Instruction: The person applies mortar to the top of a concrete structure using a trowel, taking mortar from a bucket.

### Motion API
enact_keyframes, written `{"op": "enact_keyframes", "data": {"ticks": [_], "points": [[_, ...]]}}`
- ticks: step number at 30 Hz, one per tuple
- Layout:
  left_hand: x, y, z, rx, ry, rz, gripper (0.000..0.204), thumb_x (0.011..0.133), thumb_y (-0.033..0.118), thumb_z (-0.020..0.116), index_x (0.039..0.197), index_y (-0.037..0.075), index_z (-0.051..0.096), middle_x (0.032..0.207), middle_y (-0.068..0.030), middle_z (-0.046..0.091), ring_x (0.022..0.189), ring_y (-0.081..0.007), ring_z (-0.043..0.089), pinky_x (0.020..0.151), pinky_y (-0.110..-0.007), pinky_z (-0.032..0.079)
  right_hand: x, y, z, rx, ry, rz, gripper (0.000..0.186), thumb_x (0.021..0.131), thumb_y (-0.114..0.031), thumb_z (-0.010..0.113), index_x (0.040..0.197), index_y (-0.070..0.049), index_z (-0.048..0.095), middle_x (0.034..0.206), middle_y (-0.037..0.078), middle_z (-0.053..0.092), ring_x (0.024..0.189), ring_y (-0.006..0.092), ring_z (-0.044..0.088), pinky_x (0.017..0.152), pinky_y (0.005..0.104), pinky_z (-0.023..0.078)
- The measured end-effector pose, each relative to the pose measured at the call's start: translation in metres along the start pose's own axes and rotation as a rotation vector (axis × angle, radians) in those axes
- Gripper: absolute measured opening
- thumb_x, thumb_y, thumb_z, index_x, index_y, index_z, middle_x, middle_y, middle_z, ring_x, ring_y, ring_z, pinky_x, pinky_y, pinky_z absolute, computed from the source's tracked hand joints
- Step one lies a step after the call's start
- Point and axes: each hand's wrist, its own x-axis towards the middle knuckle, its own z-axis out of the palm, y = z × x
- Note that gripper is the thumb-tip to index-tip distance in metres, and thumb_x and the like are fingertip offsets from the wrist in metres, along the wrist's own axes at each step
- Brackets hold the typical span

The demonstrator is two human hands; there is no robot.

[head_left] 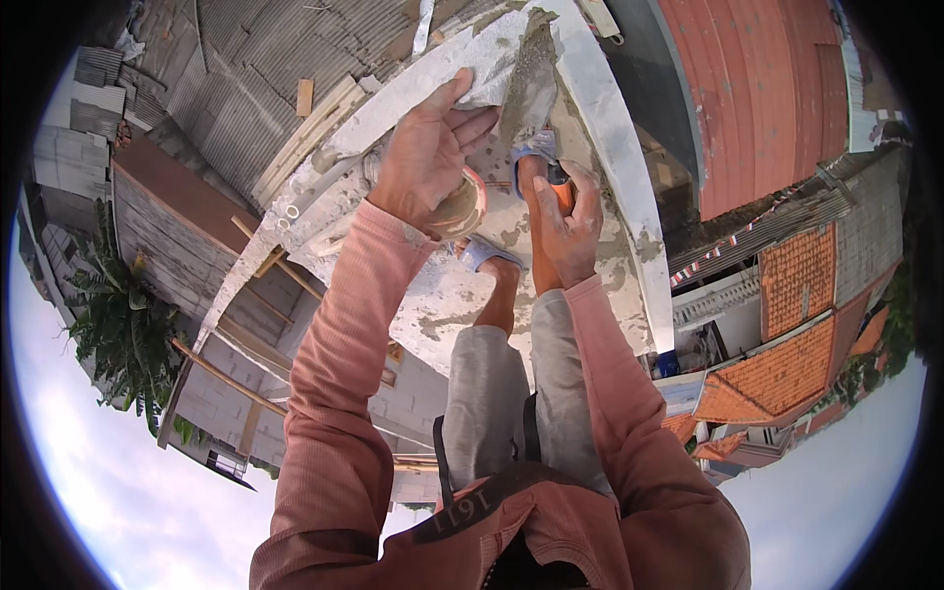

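My left hand [428, 157] is stretched out over the white ledge [383, 108], thumb apart from the fingers, with nothing plainly held. My right hand [570, 231] is closed round a tool handle [562, 192] in orange and black, beside my right shin. The tool's working end cannot be made out. Wet grey mortar [531, 74] lies in a thick strip at the corner of the ledge, ahead of both hands. Just under my left wrist shows a round container [480, 197] with a pinkish rim, partly hidden by the hand and sleeve.
My feet, in blue-grey sandals [476, 253], stand on a mortar-spattered surface. A raised white edge [629, 167] bounds it on the right. Beyond lie a red metal roof [747, 88], grey corrugated roofing [265, 69] and orange tiles [787, 295], with wooden poles [231, 379] at the left.
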Motion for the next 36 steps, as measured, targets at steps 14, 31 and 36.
{"op": "enact_keyframes", "data": {"ticks": [14,31,36], "points": [[-0.007,0.014,-0.008,0.048,-0.062,0.045,0.046,0.107,0.031,0.052,0.142,0.002,0.046,0.141,-0.0319,0.053,0.133,-0.0386,0.056,0.112,-0.047,0.047,-0.058,0.003,-0.057,0.232,-0.243,0.321,0.033,0.093,-0.011,0.072,0.120,0.001,0.057,0.110,0.018,0.065,0.093,0.0269,0.067,0.081,0.0381,0.055],[-0.027,0.000,-0.009,-0.377,-0.180,-0.282,0.054,0.108,0.032,0.048,0.148,-0.002,0.036,0.146,-0.0253,0.053,0.137,-0.0356,0.053,0.121,-0.049,0.036,-0.036,0.041,-0.032,1.593,-0.528,0.891,0.040,0.107,-0.039,0.050,0.122,-0.003,0.055,0.075,0.011,0.060,0.049,0.0179,0.051,0.044,0.0295,0.041],[-0.002,0.026,-0.025,-0.379,-0.269,-0.217,0.055,0.107,0.030,0.052,0.150,0.000,0.035,0.145,-0.0254,0.052,0.139,-0.0364,0.050,0.120,-0.050,0.039,-0.070,0.045,-0.061,1.409,-0.486,1.125,0.036,0.105,-0.039,0.054,0.116,-0.005,0.056,0.075,0.008,0.060,0.049,0.0158,0.052,0.045,0.0281,0.042]]}}
